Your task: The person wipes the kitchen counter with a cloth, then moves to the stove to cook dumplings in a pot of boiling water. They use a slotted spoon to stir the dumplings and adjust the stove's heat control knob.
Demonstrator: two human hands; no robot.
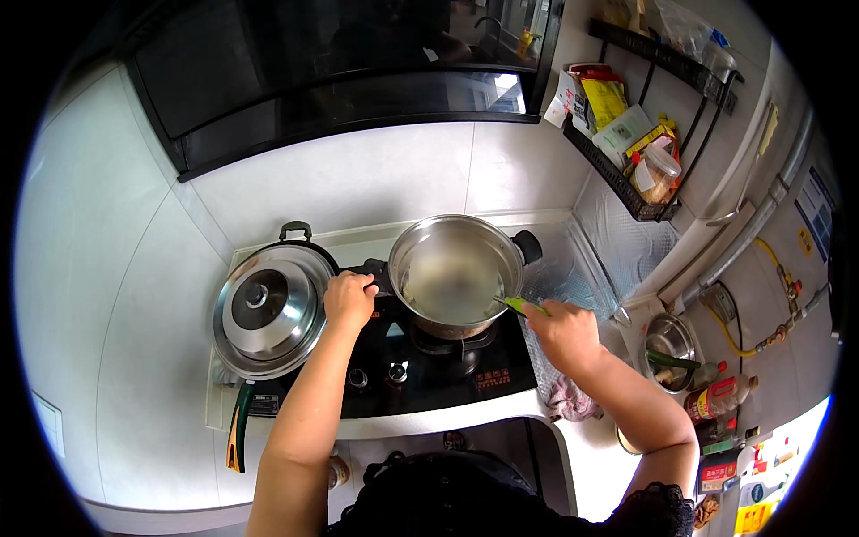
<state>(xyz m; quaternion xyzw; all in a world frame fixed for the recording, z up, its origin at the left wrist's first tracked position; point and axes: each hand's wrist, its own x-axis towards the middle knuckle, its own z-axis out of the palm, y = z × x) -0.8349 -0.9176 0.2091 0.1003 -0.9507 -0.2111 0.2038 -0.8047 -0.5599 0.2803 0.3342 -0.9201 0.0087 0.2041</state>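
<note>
A steel pot [456, 227] with two black side handles sits on the right burner, holding cloudy, pale liquid. My left hand [350, 302] is closed around the pot's left handle [379, 273]. In my right hand [565, 335] is a utensil with a bright green handle [517, 305], gripped at the pot's near right rim. Its far end reaches into the pot, and the cloudy liquid hides its shape.
A wok with a domed steel lid [295, 309] covers the left burner, its green-and-black handle [239, 430] jutting toward me. Right of the stove [429, 394] are a crumpled cloth [573, 399], a steel bowl [669, 338] and bottles [718, 398]. A black wall rack [617, 183] holds packets.
</note>
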